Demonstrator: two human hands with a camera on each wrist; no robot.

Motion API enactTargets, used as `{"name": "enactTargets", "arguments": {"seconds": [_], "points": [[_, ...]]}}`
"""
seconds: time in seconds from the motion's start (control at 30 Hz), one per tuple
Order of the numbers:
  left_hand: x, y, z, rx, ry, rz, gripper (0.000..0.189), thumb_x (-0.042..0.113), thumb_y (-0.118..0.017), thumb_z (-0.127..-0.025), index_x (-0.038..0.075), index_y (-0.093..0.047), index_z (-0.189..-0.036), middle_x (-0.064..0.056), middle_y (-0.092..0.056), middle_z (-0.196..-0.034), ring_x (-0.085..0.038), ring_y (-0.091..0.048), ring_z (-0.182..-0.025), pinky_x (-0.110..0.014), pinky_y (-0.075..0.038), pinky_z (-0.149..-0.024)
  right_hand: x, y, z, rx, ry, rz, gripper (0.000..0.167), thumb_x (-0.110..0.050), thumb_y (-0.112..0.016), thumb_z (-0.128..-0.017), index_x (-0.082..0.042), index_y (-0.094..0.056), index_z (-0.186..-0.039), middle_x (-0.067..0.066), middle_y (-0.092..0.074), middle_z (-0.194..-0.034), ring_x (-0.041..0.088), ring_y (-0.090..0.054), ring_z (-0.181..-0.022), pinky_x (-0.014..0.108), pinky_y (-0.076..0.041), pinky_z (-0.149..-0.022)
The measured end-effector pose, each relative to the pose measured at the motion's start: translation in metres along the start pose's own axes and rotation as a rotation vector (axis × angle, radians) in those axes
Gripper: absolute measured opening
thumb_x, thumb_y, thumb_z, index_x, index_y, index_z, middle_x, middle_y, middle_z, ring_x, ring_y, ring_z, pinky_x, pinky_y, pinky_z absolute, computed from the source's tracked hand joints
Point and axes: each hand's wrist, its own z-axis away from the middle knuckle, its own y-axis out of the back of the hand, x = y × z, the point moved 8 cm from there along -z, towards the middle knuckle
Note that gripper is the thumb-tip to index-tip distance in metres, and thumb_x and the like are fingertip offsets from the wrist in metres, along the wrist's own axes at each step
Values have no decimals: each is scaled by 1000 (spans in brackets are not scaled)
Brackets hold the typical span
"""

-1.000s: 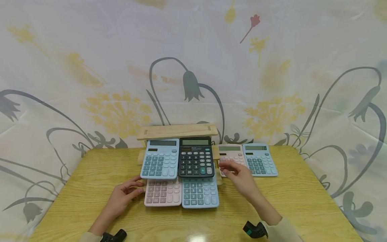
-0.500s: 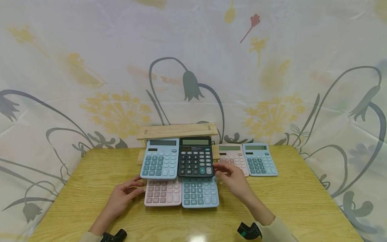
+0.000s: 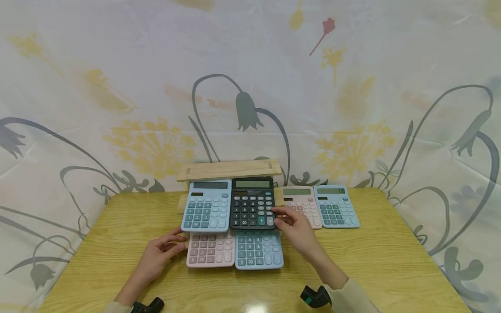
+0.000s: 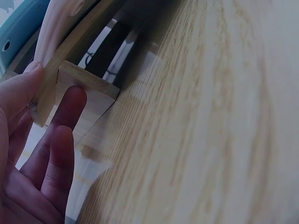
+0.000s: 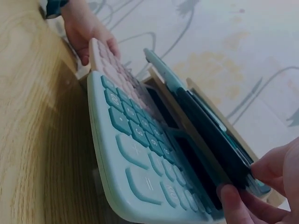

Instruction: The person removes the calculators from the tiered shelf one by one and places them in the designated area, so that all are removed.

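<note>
A wooden stand (image 3: 231, 170) carries calculators in two tiers. On its upper tier are a blue calculator (image 3: 207, 205) and a black calculator (image 3: 253, 203). Below them sit a pink calculator (image 3: 212, 249) and another blue calculator (image 3: 258, 249). My right hand (image 3: 297, 230) pinches the lower right corner of the black calculator between thumb and fingers. My left hand (image 3: 160, 254) grips the stand's left side beside the pink calculator. The left wrist view shows its thumb on the wooden edge and fingers at a small wooden block (image 4: 86, 88) underneath.
Right of the stand, a second pink calculator (image 3: 299, 200) and a third blue calculator (image 3: 336, 206) lie side by side near the back edge of the wooden table (image 3: 375, 256). A flower-patterned sheet (image 3: 250, 56) hangs behind the table.
My right hand has moved left from beside the stand to the black calculator's corner and taken hold of it. The left hand has stayed in place.
</note>
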Motion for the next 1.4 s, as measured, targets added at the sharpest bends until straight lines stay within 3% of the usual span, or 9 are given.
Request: {"name": "enactTargets", "arguments": {"seconds": [0.53,0.97,1.23,1.4], "points": [[-3,-1,1,0,28,3,21,5,-71,-92,-8,-70,-108,-25,-47,-145,-15,-69,-84,-28,-53,-66,6,2,-1,59,-81,-142,28,6,-55,-96,4,-65,-122,19,-57,-131,24,-66,-103,36,-57,-81],[-1,-2,1,4,18,10,20,4,-70,-92,-9,-69,-108,-25,-47,-145,-15,-68,-81,-28,-53,-64,9,11,0,89,-105,-197,29,10,-54,-95,8,-64,-121,20,-57,-130,21,-66,-100,32,-57,-78],[-1,-2,1,2,16,22,21,4,-70,-92,-9,-69,-108,-26,-46,-145,-15,-68,-80,-29,-53,-63,9,20,3,122,-125,-184,29,9,-56,-94,8,-65,-122,19,-56,-133,18,-66,-99,38,-57,-81],[-1,-1,1,1,14,24,21,4,-70,-92,-9,-69,-108,-25,-47,-145,-15,-68,-80,-29,-53,-63,9,27,5,138,-129,-168,29,8,-56,-94,8,-65,-121,19,-58,-131,15,-66,-95,34,-58,-78]]}}
